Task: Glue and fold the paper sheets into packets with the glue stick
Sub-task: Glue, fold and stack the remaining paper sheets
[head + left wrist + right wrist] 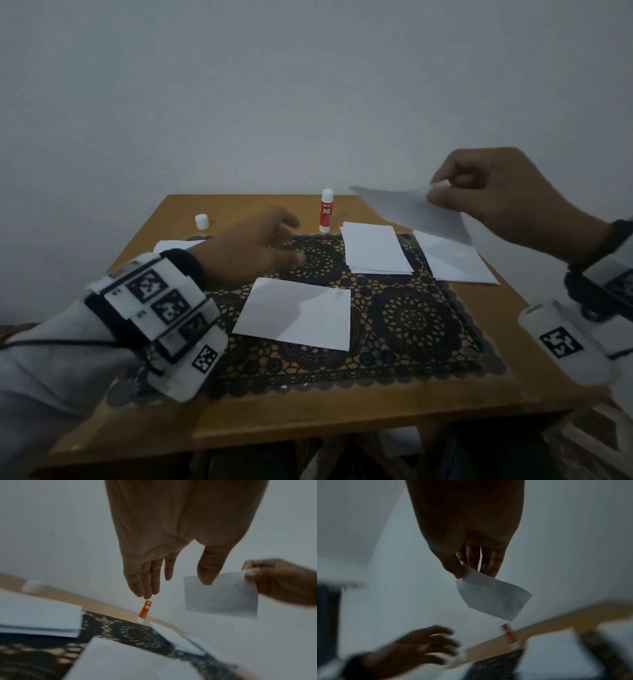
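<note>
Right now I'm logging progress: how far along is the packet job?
Done: the glue stick stands uncapped, its cap aside, with folded paper at far left. In hand: the right hand pinches a sheet; the left hand reaches out, holding nothing. Left: the flat sheet and a stack.

We see dim, grey, even light in all three views, with a soft shadow across the nearest paper sheet [294, 313]. Both wrist views are smeared by motion blur, and the head view bends at its edges.
</note>
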A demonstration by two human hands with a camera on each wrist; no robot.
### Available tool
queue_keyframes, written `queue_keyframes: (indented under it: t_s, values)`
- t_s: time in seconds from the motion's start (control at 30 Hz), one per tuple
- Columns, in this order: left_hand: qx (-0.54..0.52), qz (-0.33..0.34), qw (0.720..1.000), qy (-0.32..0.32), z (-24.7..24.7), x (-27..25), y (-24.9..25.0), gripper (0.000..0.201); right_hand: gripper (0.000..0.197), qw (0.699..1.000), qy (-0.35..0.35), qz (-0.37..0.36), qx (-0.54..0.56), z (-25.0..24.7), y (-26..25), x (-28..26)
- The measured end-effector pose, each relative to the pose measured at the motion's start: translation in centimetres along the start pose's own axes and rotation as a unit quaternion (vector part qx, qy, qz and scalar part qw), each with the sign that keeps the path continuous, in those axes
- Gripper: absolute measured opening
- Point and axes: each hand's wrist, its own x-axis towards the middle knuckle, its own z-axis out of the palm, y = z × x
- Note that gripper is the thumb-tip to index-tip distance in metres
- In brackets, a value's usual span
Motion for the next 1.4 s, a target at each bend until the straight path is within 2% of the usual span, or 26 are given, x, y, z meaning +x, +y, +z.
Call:
queue_keyframes:
  t_s: [0.07, 0.13, 0.2, 0.27, 0.37, 0.47, 0.63, 0.8, 0.97, 1.4]
  values:
    - [-0.153, -0.013, 0.988, 0.023, -0.5, -0.1, 1.0, 0.058, 0.01, 0.984, -0.031, 0.034, 0.171, 0.8, -2.2, -0.4]
    - [-0.272, -0.031, 0.962, 0.013, -0.7, -0.3, 1.7, 0.053, 0.011, 0.954, -0.054, 0.082, 0.283, 2.1, -3.0, -0.5]
    - [-0.279, -0.034, 0.96, -0.003, -0.7, -0.7, 1.7, 0.037, 0.013, 0.93, -0.069, 0.124, 0.338, 3.6, -3.0, -0.4]
    - [-0.251, -0.043, 0.967, 0.01, -0.5, -1.1, 1.1, 0.037, 0.014, 0.912, -0.088, 0.172, 0.363, 5.1, -2.3, -0.5]
    - [-0.235, -0.045, 0.97, 0.042, -0.6, -1.4, 0.0, 0.019, 0.022, 0.885, -0.165, 0.232, 0.37, 7.2, -1.0, -1.2]
    - [-0.226, -0.064, 0.97, 0.055, -0.3, -1.0, -1.3, 0.016, 0.013, 0.864, -0.214, 0.249, 0.381, 8.8, -0.8, -1.9]
    - [-0.101, -0.161, 0.982, -0.022, 0.0, 0.0, -4.0, 0.028, 0.014, 0.877, -0.208, 0.265, 0.342, 11.0, -0.1, -1.7]
    - [0.013, -0.187, 0.982, -0.027, 0.5, 0.3, -5.5, 0.037, 0.02, 0.884, -0.239, 0.276, 0.291, 12.7, 0.4, -1.5]
    - [0.057, -0.196, 0.978, -0.046, 0.8, 0.9, -6.3, 0.042, 0.024, 0.899, -0.257, 0.265, 0.234, 13.7, 0.8, -1.2]
    - [0.127, -0.17, 0.974, -0.077, 1.0, 1.4, -6.0, 0.045, 0.024, 0.915, -0.255, 0.242, 0.199, 14.1, 1.1, -1.2]
